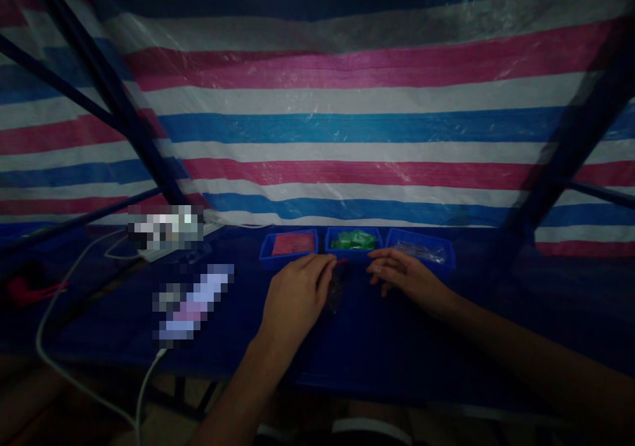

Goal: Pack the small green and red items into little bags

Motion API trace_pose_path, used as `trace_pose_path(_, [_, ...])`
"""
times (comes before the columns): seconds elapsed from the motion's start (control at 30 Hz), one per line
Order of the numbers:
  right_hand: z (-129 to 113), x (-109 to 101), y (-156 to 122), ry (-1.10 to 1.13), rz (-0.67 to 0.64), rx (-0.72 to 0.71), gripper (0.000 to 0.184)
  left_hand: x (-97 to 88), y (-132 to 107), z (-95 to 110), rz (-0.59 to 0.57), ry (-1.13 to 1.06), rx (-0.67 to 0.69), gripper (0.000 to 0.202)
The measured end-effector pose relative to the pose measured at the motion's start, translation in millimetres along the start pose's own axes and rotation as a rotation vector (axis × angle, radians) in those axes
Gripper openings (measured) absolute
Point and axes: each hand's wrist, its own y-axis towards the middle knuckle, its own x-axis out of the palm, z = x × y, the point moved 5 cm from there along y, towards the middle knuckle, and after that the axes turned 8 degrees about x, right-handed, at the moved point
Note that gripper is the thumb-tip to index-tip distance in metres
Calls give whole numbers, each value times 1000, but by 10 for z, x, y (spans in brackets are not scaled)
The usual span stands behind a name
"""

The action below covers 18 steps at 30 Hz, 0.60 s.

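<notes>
Three blue trays (pixel 354 255) are sitting mid-frame beyond my left hand (pixel 297 294), pinching a small dark packet (pixel 336 290); my right hand (pixel 404 275) is resting loosely curled, holding nothing.

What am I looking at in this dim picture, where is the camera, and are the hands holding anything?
There is no machine: a person's two bare hands, filmed by a camera on their head that looks forward and down. The left hand and right hand rest on a dark blue table, with a small dark, clear packet between them; whether either has a grip on it is too dark to tell. Behind stand three blue trays: red contents, green, clear. A striped tarp hangs behind; white cables lie left.
</notes>
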Motion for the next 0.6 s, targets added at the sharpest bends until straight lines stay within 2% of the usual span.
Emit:
trace_pose_path(0.1, [-50, 5, -18, 3, 18, -43, 51, -81, 164, 91, 137, -120, 19, 28])
trace_pose_path(0.17, [-92, 27, -35, 45, -13, -71, 56, -80, 293, 160, 166, -255, 30, 26])
trace_pose_path(0.23, [-126, 36, -52, 70, -33, -94, 52, -23, 408, 223, 149, -402, 50, 24])
trace_pose_path(0.37, [-113, -19, -51, -57, 16, -86, 27, 200, 513, 268, 67, -626, 78, 25])
trace_pose_path(0.47, [-84, -107, -31, -137, 105, -93, 27, 392, 483, 208, 5, -753, 44, 32])
trace_pose_path(0.6, [-105, -197, -32, -146, 225, -136, 31, 563, 412, 85, 6, -848, -11, 42])
